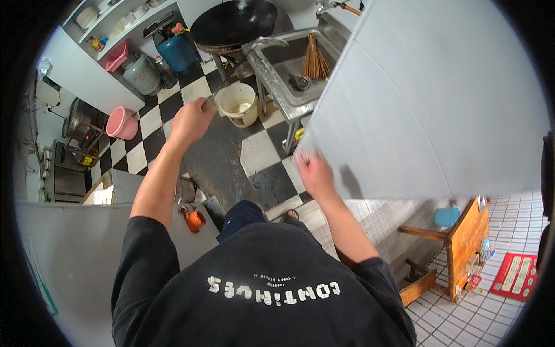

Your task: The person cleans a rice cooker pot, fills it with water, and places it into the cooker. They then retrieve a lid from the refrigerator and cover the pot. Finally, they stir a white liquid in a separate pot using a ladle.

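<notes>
My left hand (193, 121) is stretched forward with its fingers curled closed. A thin greyish strip shows just past its fingertips, and I cannot make out what it belongs to. Right beyond that hand is a cream-coloured bucket (239, 105), whose inside looks mostly bare. Whether the strip joins the bucket is unclear. My right hand (315, 174), slightly blurred, is closed beside the lower edge of a large white wall (416, 98). What it holds, if anything, is hidden.
Ahead are a metal sink (315, 95) with a straw whisk (315, 61), and a big black wok (234, 26). A blue gas cylinder (176, 53) and pink bucket (122, 123) stand left on the checkered floor (260, 153). At right is a wooden table (467, 243).
</notes>
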Available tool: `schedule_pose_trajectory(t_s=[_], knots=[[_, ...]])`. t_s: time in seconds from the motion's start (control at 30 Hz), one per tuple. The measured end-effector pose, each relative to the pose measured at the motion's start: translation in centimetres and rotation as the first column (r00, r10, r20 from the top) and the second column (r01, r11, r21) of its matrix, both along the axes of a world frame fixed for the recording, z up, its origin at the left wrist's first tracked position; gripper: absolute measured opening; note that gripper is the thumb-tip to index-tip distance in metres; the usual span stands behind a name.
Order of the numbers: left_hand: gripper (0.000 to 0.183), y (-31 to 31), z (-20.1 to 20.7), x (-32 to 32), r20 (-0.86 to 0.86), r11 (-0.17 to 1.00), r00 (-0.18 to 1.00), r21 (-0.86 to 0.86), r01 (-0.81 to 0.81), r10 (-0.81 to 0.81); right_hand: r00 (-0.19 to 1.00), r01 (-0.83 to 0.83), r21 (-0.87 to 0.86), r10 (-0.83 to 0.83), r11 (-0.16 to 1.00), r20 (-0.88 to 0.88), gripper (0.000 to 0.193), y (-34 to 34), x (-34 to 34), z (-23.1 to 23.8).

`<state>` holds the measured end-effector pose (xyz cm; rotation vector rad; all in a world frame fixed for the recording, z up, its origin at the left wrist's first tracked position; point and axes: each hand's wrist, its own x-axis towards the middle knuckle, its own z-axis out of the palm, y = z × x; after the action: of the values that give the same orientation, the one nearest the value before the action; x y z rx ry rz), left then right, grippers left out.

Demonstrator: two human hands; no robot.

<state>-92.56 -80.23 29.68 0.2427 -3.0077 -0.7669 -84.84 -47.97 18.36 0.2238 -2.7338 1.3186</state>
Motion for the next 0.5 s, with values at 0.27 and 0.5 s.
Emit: schedule_pose_trajectory(t_s=[0.27, 0.5], knots=[[0.026, -6.0, -1.8, -14.0, 0.076, 0.856, 0.959, -0.436, 0.278, -0.273, 0.831, 0.430, -0.382, -0.524, 0.818, -0.187, 0.049, -7.1, -33.1, 11.3], [0.025, -7.5, -4.8, -28.2, 0.201, 0.754, 0.855, -0.406, 0.517, -0.479, 0.723, 0.636, -0.151, -0.653, 0.756, -0.226, 0.067, -7.1, -49.9, 11.4]])
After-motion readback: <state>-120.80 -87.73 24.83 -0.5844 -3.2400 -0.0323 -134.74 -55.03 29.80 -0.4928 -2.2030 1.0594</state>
